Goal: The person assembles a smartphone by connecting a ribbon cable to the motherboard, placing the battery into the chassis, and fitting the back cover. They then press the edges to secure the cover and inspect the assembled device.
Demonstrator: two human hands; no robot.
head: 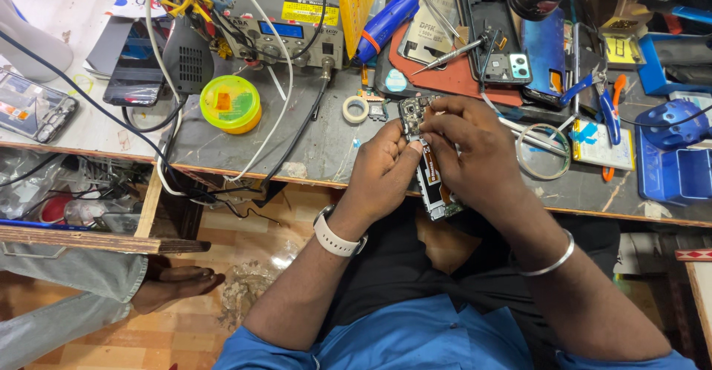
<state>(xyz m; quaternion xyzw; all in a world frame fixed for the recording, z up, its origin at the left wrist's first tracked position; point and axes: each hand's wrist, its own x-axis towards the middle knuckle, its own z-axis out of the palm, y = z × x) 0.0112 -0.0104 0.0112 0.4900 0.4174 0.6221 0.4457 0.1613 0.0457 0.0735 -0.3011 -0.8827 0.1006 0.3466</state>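
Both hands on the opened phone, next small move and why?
Probably keep the left hand steadying the opened phone while the right hand works its fingertips at the exposed board; both hands already pinch there, and no tool is in hand.

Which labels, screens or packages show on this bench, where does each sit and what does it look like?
Station display: back centre, on the grey box's front, small blue rectangle.
Warning label: right above that display, yellow rectangle.
Dark phone screen: back left, black rectangle lying flat.
Sticker: on the round yellow-green tin lid, orange and green patch.
Opened phone: between the left hand and right hand, with an orange and black label strip.
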